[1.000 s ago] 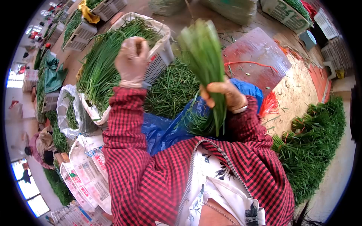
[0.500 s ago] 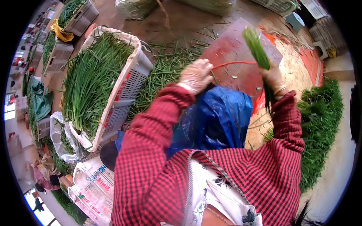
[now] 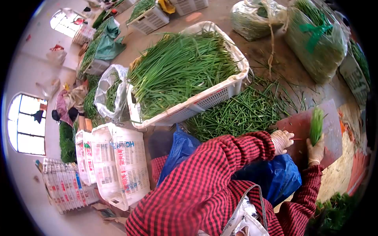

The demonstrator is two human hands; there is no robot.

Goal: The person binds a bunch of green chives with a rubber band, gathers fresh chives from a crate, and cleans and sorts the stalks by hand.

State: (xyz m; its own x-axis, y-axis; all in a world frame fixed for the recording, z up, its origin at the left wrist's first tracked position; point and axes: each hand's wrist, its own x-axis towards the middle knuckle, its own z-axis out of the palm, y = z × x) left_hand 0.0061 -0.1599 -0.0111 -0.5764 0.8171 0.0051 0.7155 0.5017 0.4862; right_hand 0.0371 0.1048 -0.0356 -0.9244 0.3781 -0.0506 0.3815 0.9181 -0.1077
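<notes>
Over the near edge of the board [image 3: 331,114], the right hand [image 3: 316,151] is closed round a bunch [image 3: 316,128] of greens, whose tips point toward the far edge. At the board's left edge, the left hand [image 3: 281,142] is beside a red string [image 3: 298,139], but whether its fingers pinch it I cannot tell. Cut stems [image 3: 252,112] lie heaped between that edge and a crate [image 3: 208,103] of leaves [image 3: 177,70].
</notes>
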